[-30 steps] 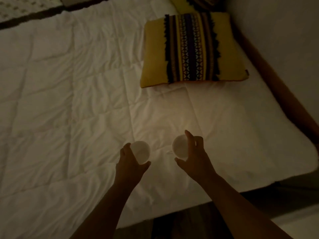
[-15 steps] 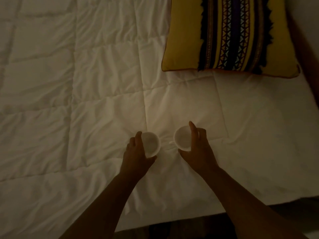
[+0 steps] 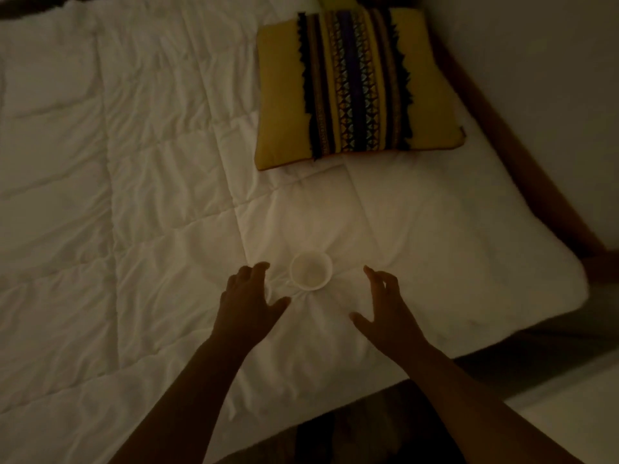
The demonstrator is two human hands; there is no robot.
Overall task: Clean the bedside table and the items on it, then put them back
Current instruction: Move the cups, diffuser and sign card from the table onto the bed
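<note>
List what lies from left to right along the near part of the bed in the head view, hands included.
Left hand → white cup, upright on the white duvet → right hand. Both hands are open and touch nothing.

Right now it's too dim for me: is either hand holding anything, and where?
The right hand holds nothing. The left hand may cover something; cannot tell. One cup stands free.

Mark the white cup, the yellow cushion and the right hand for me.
white cup [image 3: 311, 270]: head view, inside its open mouth.
yellow cushion [image 3: 355, 85]: head view, patterned centre band.
right hand [image 3: 385, 304]: head view, back of the hand, open, off the cup.
</note>
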